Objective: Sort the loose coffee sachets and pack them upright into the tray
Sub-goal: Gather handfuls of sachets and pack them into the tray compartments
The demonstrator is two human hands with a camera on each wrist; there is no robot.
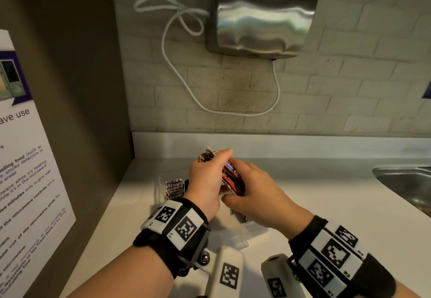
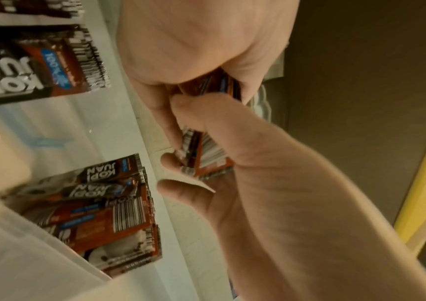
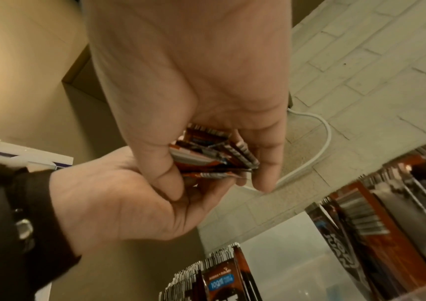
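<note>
Both hands hold one bundle of red-brown coffee sachets (image 1: 231, 177) above the white counter. My left hand (image 1: 215, 163) grips the bundle's far end, fingers curled over it. My right hand (image 1: 250, 181) clasps the near end, thumb underneath. In the left wrist view the sachets (image 2: 207, 158) sit edge-on between the fingers of my left hand (image 2: 180, 163). The right wrist view shows the bundle (image 3: 211, 156) fanned out in my right hand (image 3: 232, 171). Below stands a clear plastic tray (image 1: 248, 233). Upright sachets in the tray (image 1: 173, 188) fill its left part.
A side panel with a microwave notice (image 1: 25, 176) closes off the left. A steel sink (image 1: 408, 181) is set into the counter at the right. A hand dryer (image 1: 263, 15) and its looped cable (image 1: 177, 64) hang on the tiled wall behind.
</note>
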